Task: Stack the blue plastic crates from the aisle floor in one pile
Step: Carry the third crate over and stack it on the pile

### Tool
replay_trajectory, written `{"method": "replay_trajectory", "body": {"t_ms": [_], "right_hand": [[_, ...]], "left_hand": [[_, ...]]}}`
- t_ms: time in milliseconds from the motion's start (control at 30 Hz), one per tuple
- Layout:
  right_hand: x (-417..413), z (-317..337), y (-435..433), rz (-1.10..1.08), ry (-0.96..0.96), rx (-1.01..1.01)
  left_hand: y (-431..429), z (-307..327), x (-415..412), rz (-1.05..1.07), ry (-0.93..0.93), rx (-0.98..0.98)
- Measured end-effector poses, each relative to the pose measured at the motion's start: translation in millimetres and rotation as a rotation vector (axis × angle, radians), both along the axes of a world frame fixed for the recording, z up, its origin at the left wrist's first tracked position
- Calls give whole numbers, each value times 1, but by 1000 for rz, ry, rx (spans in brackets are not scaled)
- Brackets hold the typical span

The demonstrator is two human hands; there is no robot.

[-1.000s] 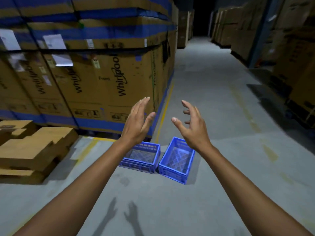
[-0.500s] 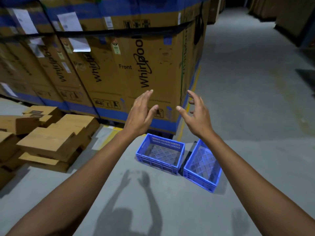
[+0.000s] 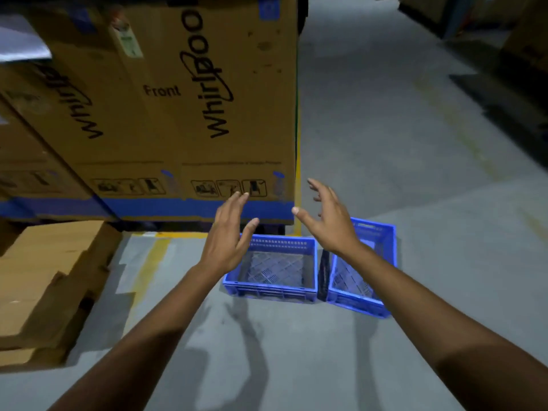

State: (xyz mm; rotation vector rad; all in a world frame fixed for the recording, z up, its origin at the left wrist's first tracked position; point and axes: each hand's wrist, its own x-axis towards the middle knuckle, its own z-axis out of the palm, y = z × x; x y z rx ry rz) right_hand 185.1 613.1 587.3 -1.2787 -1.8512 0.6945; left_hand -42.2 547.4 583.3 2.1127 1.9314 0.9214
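Note:
Two empty blue plastic crates sit side by side on the grey aisle floor. The left crate point(image 3: 272, 289) stands square to me; the right crate point(image 3: 373, 301) is turned a little and partly hidden by my right forearm. My left hand point(image 3: 226, 238) hovers open above the left crate's left rim, fingers apart. My right hand point(image 3: 329, 221) hovers open above the gap between the crates, fingers spread. Neither hand touches a crate.
A tall stack of large cardboard appliance boxes point(image 3: 184, 114) rises just behind the crates. Flattened cardboard pieces point(image 3: 50, 277) are piled on the floor at the left. A yellow floor line point(image 3: 148, 262) runs beside the boxes. Open aisle floor point(image 3: 415, 129) stretches to the right and beyond.
The view has dropped and closed in on the crates, which now look larger and nearer. Both hands stay open and have come lower, over the crates.

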Motion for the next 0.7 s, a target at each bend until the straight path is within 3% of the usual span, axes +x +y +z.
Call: {"method": "replay_trajectory", "body": {"t_ms": [500,700], "right_hand": [[-77,-473,111,60,-128,-56],[-78,-617,139,126,-264,-71]], "left_hand": [[128,-484,-77,14,24,-97],[157,-621,-86,-17,73,-116]]}}
